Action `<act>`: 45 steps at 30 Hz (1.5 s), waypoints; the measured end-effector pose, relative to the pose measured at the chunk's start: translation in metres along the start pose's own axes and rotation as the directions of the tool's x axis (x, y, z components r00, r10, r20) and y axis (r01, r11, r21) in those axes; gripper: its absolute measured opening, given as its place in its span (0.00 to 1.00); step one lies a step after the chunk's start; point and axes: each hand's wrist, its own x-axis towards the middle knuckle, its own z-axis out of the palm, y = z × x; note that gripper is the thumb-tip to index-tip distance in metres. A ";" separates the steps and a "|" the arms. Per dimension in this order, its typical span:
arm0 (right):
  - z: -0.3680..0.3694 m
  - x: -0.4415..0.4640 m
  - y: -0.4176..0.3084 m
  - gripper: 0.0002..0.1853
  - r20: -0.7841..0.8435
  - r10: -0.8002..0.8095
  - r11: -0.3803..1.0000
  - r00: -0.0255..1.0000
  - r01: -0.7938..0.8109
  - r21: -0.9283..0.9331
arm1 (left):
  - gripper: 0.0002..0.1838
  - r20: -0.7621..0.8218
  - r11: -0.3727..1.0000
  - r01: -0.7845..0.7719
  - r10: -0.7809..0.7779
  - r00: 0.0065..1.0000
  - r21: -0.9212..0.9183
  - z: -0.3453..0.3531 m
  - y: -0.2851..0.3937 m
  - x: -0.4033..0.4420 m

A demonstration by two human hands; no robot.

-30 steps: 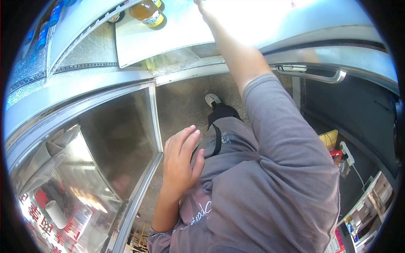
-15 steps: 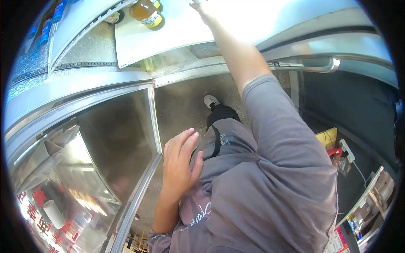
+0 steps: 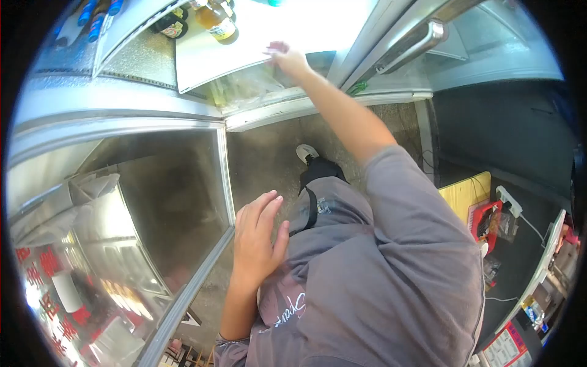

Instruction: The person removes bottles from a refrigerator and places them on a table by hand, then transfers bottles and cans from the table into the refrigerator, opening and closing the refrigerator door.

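My right hand (image 3: 290, 61) is at the front of a white shelf (image 3: 257, 52) in a glass-doored cabinet. Its fingers point left, somewhat blurred, and seem apart, with nothing visible in them. Nearest to it on the shelf stands a bottle with amber contents and a yellow-and-white label (image 3: 215, 23). Beside that is a dark bottle (image 3: 170, 25). My left hand (image 3: 257, 235) hangs in front of my body near the glass door's frame (image 3: 227, 177), its fingers stretched out and holding nothing.
A door with a metal handle (image 3: 416, 46) stands at the upper right. Blue-capped bottles (image 3: 98, 24) fill the upper left. A red basket (image 3: 486, 223) and a white power strip (image 3: 509, 200) lie on the right. My shoe (image 3: 307, 153) is on the floor below.
My right hand has drawn back from deep over the shelf to its front edge. The handled door now shows farther left in view. My left hand has barely moved.
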 end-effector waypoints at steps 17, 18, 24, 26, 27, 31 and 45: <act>0.009 -0.363 0.016 0.11 0.285 0.325 0.926 0.901 -0.243 -0.289 | 0.26 -0.904 0.886 0.314 0.218 0.367 0.341 -0.023 -0.054 -0.291; 0.008 -0.371 0.012 0.11 0.278 0.325 0.924 0.904 -0.240 -0.297 | 0.27 -0.930 0.862 0.369 0.268 0.250 0.348 -0.032 -0.054 -0.304; -0.001 -0.389 0.003 0.11 0.266 0.313 0.917 0.912 -0.217 -0.336 | 0.30 -0.971 0.961 0.243 -0.079 -0.226 -0.134 -0.076 -0.091 -0.361; -0.003 -0.386 0.001 0.11 0.289 0.303 0.920 0.908 -0.201 -0.335 | 0.31 -0.889 0.911 0.102 -0.359 -0.286 -0.400 -0.081 -0.088 -0.354; -0.003 -0.387 -0.001 0.11 0.294 0.301 0.922 0.907 -0.198 -0.333 | 0.35 -0.926 0.900 0.219 -0.365 -0.098 -0.378 -0.081 -0.105 -0.363; 0.000 -0.380 -0.011 0.11 0.295 0.298 0.919 0.908 -0.189 -0.347 | 0.38 -0.863 0.858 0.098 -0.498 -0.088 -0.505 -0.078 -0.137 -0.357; -0.024 -0.407 -0.024 0.10 0.265 0.321 0.902 0.909 -0.208 -0.379 | 0.29 -0.830 0.835 0.064 -0.530 -0.176 -0.547 -0.075 -0.155 -0.382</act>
